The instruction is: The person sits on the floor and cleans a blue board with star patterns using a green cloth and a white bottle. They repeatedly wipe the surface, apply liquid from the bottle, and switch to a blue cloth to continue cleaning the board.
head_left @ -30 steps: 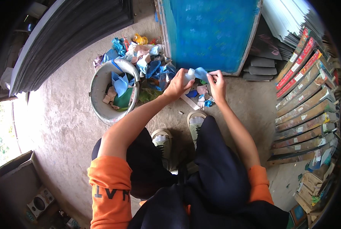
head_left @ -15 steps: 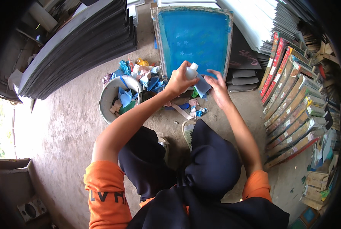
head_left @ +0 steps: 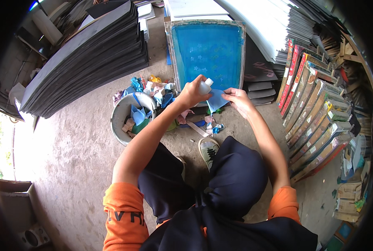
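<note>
My left hand (head_left: 190,94) is wrapped round a small white plastic bottle (head_left: 204,87), held tilted with its cap end up and to the right. My right hand (head_left: 239,101) pinches the upper right corner of a light blue cloth (head_left: 217,101) between thumb and fingers. The cloth hangs just below and right of the bottle; its left edge meets my left fingers, but whether they grip it I cannot tell. Behind both hands, a framed blue printing screen (head_left: 207,52) with small pale flower shapes stands leaning upright.
A white bucket (head_left: 118,125) with cloth scraps stands at the left, beside a heap of coloured rags (head_left: 155,90). Stacked black sheets (head_left: 90,58) fill the far left, white sheets (head_left: 261,25) the far right. Several wooden frames (head_left: 311,108) are racked along the right.
The cloth now hangs more spread out, with my right fingers closed on its corner instead of spread apart. Both hands sit slightly lower, and the view has shifted a little.
</note>
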`<state>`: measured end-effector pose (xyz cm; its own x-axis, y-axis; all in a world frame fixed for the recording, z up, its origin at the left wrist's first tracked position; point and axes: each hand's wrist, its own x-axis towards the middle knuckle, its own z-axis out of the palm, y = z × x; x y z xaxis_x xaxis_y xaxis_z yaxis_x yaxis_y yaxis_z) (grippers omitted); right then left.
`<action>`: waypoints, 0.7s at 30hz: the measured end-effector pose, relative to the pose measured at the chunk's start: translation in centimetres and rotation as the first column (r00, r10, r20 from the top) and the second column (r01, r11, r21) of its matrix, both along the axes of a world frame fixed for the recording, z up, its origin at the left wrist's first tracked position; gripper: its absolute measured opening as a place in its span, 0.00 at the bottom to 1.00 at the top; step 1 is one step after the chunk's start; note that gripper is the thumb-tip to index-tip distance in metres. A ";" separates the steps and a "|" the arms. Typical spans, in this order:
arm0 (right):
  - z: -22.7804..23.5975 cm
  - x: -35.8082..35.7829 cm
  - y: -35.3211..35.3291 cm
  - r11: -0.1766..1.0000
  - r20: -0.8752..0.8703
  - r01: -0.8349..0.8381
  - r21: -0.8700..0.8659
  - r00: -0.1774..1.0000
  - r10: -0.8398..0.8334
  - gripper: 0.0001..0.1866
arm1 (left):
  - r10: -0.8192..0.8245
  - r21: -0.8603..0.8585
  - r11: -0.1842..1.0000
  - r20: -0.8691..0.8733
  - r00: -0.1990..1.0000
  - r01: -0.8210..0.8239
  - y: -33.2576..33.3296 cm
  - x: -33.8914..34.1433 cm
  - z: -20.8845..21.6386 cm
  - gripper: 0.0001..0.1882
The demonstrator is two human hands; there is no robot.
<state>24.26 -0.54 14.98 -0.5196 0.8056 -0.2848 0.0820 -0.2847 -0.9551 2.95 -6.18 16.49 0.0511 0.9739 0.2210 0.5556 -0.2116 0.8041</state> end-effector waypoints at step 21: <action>-4.3 -4.7 -0.1 0.862 0.049 0.324 0.390 0.927 -0.371 0.10 | -0.005 0.009 1.000 -0.412 0.911 0.010 0.1 0.8 -1.9 0.20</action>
<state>19.53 -0.61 10.66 -0.1673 0.9855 0.0268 0.1619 0.0543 -0.9853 3.76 -6.11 14.59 0.1472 0.9709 0.1888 0.8356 -0.2242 0.5015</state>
